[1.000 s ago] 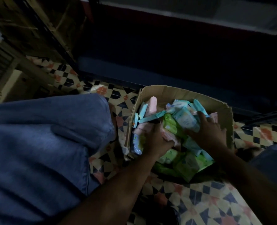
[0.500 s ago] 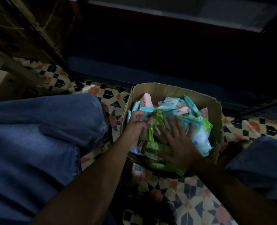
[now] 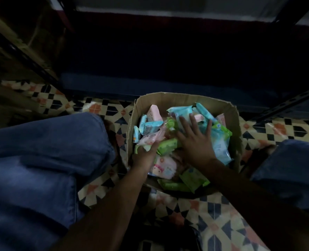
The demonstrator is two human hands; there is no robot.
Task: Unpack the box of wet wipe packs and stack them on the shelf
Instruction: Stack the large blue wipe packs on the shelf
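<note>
Dark shelving fills the space beyond both hands, its bottom board just past the far wall of the box. Patterned floor tiles spread under everything, and the person's jeans bulk out to the left of the left hand, with the other knee off to the right of the right arm. The cardboard box sits open on the tiles between the knees, heaped with wet wipe packs in blue, pink and green. The right hand lies flat on top of the heap, fingers spread and straight, pressing on blue and green packs. The left hand reaches in at the near left corner, its fingers curled into the pile around a green pack; how firmly it grips I cannot tell. A pink pack lies just beside that wrist.
</note>
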